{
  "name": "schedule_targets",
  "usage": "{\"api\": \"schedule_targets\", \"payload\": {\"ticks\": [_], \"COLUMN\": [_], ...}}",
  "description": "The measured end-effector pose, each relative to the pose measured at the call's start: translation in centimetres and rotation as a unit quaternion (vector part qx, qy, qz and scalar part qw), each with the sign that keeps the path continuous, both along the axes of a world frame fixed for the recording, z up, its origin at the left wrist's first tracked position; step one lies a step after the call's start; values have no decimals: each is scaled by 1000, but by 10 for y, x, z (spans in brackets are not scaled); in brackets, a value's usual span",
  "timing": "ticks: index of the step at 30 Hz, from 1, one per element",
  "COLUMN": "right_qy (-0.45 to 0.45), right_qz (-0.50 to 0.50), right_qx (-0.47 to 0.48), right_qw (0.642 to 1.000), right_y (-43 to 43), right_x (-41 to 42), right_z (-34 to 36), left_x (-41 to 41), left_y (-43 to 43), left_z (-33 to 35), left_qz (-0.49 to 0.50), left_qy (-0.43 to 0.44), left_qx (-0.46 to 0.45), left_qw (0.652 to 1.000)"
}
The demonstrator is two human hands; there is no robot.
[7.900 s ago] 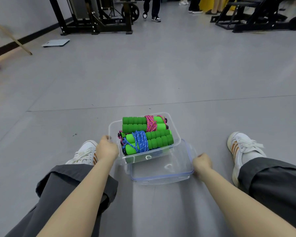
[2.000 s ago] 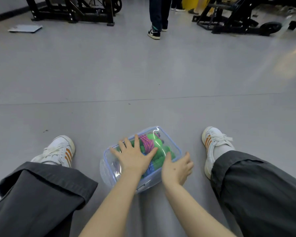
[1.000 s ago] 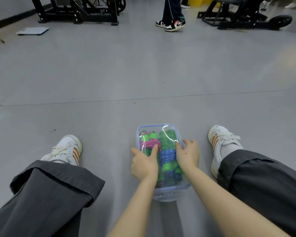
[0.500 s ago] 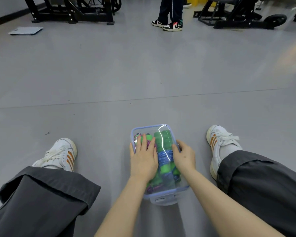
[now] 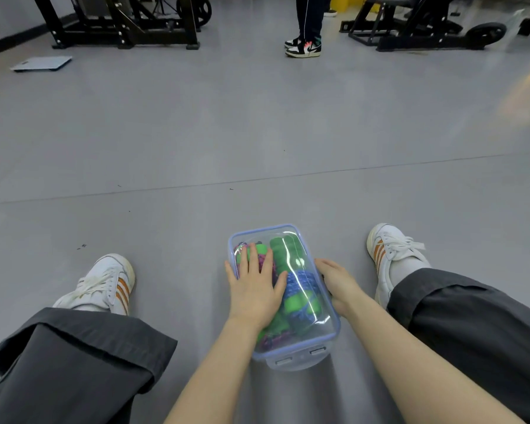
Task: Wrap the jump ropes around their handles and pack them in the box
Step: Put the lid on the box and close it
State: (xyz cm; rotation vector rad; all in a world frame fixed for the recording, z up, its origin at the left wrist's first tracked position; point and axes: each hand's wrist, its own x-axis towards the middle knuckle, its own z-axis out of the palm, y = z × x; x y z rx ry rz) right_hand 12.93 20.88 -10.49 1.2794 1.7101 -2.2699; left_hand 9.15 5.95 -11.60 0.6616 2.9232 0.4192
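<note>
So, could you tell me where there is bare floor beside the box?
Bare floor lies between the left shoe and the box, and beyond the box to the floor seam. Tighter: the right hand sits between box and right shoe.

Floor (image 5: 257,127): grey, smooth, spreading wide.
Box (image 5: 299,361): sitting near, centre.
Flat board (image 5: 42,62): lying far left.
Gym frames (image 5: 120,35): standing far.
</note>
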Motion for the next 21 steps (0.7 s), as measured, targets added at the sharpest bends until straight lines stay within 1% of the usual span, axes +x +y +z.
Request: {"api": "schedule_targets", "payload": {"ticks": [2, 4, 5, 7, 9, 10, 11, 12, 14, 15, 18, 19, 21], "right_qy": [4, 27, 39, 46, 25, 26, 28, 26, 18, 17, 32, 38, 46], "right_qz": [-2, -31, -42, -37, 2, 25, 41, 50, 70, 81, 75, 75, 84], "right_qx": [-2, 31, 76, 199, 326, 376, 409, 427, 449, 447, 404, 392, 377], "right_qw": [1000, 999, 995, 978, 945, 926, 911, 902, 891, 891, 911, 916, 921], "right_y": [-1, -3, -5, -8, -15, -18, -21, -22, -22, -20, -12, -11, -10], "right_x": [-1, -3, -4, -5, -4, -4, -4, -4, -4, -5, -8, -7, -7], "right_z": [-2, -5, -6, -8, -9, -10, -10, -11, -12, -12, -16, -15, -16], "left_x": [0, 0, 1, 0, 1, 2, 2, 1, 2, 3, 0, 0, 0], "left_y": [5, 6, 7, 8, 8, 8, 8, 10, 11, 10, 9, 8, 8], "left_z": [4, 6, 5, 4, 2, 1, -2, -6, -7, -6, -1, -1, -2], "left_qz": [-15, -23, -25, -26, -21, -16, -11, -11, -29, -34, -34, -31, -29], "left_qy": [14, 19, 16, 14, 13, 34, 55, 58, 40, 37, 18, 32, 109], "left_qx": [-13, -18, -24, -30, -39, -44, -40, -31, -23, -16, -13, -13, 5], "left_qw": [1000, 999, 999, 999, 999, 998, 998, 998, 999, 999, 999, 999, 994]}}
